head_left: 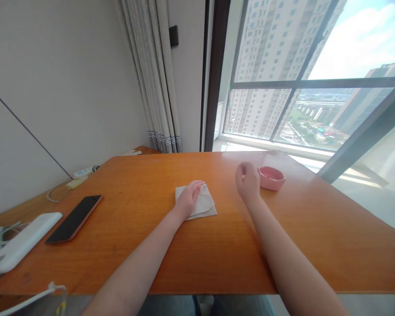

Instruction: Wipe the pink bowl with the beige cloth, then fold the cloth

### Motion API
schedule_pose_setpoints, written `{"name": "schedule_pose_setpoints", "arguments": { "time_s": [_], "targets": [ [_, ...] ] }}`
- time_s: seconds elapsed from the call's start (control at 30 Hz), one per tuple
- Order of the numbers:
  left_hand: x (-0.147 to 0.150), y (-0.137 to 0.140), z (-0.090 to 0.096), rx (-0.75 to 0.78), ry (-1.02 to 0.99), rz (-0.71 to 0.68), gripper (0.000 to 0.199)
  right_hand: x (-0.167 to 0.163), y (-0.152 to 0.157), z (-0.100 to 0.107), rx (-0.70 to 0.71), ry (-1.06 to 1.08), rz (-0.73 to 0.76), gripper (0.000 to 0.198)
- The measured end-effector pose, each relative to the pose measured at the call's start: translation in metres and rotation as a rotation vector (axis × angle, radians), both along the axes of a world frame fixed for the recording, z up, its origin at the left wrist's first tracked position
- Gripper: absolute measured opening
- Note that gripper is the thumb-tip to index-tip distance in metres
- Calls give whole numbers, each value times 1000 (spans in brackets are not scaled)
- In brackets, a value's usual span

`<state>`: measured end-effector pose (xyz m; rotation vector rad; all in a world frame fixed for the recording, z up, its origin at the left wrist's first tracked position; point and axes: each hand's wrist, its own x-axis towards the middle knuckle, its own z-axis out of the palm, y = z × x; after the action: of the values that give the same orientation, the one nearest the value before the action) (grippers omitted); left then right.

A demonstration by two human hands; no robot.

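A folded white cloth (204, 202) lies on the wooden table (134, 188) in front of me. My left hand (188, 199) rests on it, fingers stretched out over its upper part and covering some of it. Farther right, my right hand (246, 180) is raised just above the tabletop, its fingers curled closed. Whatever may be inside those fingers is hidden from me. Right beside it stands a small pink bowl (271, 178), its left edge close to the hand.
A black phone (75, 219) lies at the table's left, beside a long white device (23, 241). Behind them, a power strip (82, 172) sits near the wall. A white cable (29, 303) hangs at the front left corner. Large windows (283, 109) stand beyond the table.
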<state>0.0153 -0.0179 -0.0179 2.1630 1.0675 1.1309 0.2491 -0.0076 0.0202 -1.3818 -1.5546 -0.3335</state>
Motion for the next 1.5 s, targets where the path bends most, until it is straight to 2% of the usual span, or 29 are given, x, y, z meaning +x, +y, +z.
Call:
{"name": "schedule_pose_setpoints", "arguments": {
  "time_s": [0.03,0.1,0.17,0.23,0.3,0.37,0.43,0.5,0.6,0.7,0.73,0.8,0.9,0.97,1.07,1.27,1.37,1.5],
  "targets": [
    [-2,2,1,40,-65,70,48,-23,-4,-4,-146,-104,135,19],
    [-9,6,2,102,-180,222,46,-63,-12,-15,-414,-264,281,23],
    [-16,10,5,121,-297,357,47,-88,-18,-27,-565,-344,369,18],
    [-22,13,8,107,-405,459,48,-96,-19,-36,-658,-394,396,21],
    [-28,16,10,97,-464,541,44,-88,-13,-40,-731,-403,324,27],
    [-33,21,10,97,-469,611,33,-71,-3,-42,-784,-368,170,27],
    [-39,28,6,72,-447,648,25,-53,8,-44,-808,-325,30,27],
    [-46,35,0,5,-398,661,22,-38,16,-46,-808,-291,-50,27],
    [-58,42,-7,-76,-278,751,25,-31,20,-49,-800,-275,-80,29],
    [-63,42,-3,81,-125,831,32,-36,18,-47,-795,-295,-29,33],
    [-61,39,-1,157,-78,795,31,-39,15,-45,-796,-306,-12,34],
    [-51,32,4,236,27,617,29,-45,10,-40,-808,-333,6,36],
    [-28,19,3,148,298,236,32,-52,2,-32,-838,-372,-36,34],
    [-15,13,-2,27,504,95,41,-56,-2,-30,-822,-376,-79,35],
    [-7,9,-7,-75,662,72,52,-65,-4,-34,-744,-351,-40,38],
    [-11,9,-4,11,622,164,51,-81,-2,-58,-824,-385,89,60],
    [-13,10,-10,-45,667,197,54,-82,-4,-58,-822,-393,86,61],
    [-17,12,-21,-130,723,140,65,-83,-8,-55,-783,-392,109,60]
  ]
}}
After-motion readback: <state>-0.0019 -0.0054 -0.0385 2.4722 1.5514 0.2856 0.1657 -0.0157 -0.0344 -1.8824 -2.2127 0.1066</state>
